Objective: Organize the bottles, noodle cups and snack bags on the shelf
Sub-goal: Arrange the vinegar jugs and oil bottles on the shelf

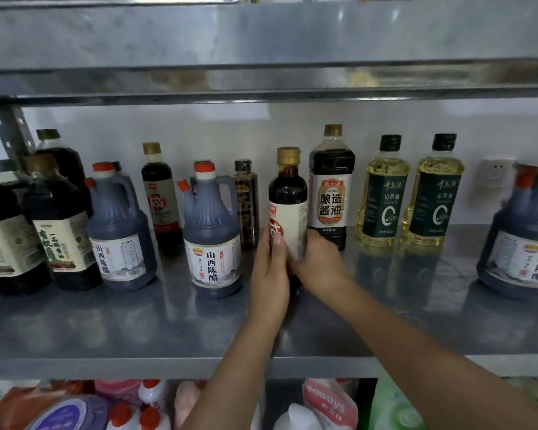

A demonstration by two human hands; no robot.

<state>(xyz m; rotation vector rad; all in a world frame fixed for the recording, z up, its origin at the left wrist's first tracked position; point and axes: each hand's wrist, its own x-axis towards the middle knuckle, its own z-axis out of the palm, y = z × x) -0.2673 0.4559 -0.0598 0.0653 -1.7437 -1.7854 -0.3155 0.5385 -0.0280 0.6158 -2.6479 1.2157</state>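
A dark soy sauce bottle with a gold cap and white label stands upright on the steel shelf, near its middle. My left hand wraps its left side and my right hand grips its lower right side. Just behind to the right stands a taller dark sauce bottle. A slim dark bottle and a handled vinegar jug stand to the left. No noodle cups or snack bags are in view.
Two yellow oil bottles stand to the right, another vinegar jug at the far right. More dark bottles and a jug crowd the left. A shelf lip hangs overhead. Detergent containers fill the shelf below.
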